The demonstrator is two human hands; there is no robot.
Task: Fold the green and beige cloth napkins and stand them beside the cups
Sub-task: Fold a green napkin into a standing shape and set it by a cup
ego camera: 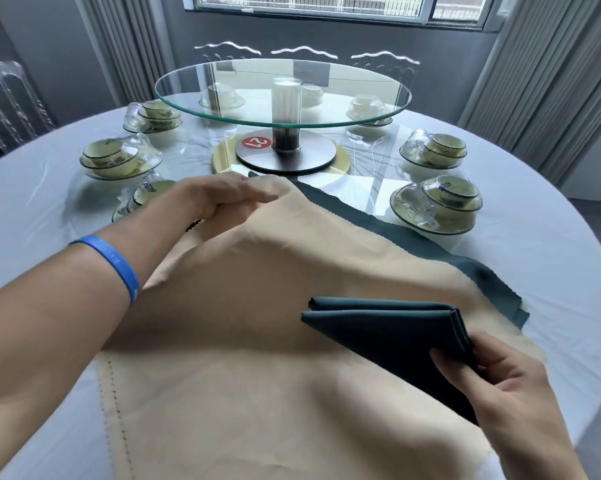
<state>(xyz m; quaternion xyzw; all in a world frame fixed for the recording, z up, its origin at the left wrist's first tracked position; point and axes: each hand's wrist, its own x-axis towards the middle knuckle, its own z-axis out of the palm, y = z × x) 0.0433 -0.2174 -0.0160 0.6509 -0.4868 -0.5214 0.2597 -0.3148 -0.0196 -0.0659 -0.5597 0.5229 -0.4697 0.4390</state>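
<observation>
A large beige napkin (243, 327) lies spread over the near half of the table. Under it lies a flat dark green napkin (389, 230), showing along the beige one's far right edge. My right hand (499, 386) pinches a corner of a second dark green napkin (392, 337), folded into several layers and held just above the beige cloth. My left hand (222, 199) reaches to the beige napkin's far corner, its fingers resting on the cloth there. A blue wristband sits on my left wrist. Cup and bowl sets (437, 206) stand around the table.
A glass turntable (281, 91) on a metal base (285, 154) stands at the table's centre. Place settings of bowls, saucers and overturned glass cups (115, 157) ring it. The round table has a white cloth (39, 202). Clear chairs stand at the far side.
</observation>
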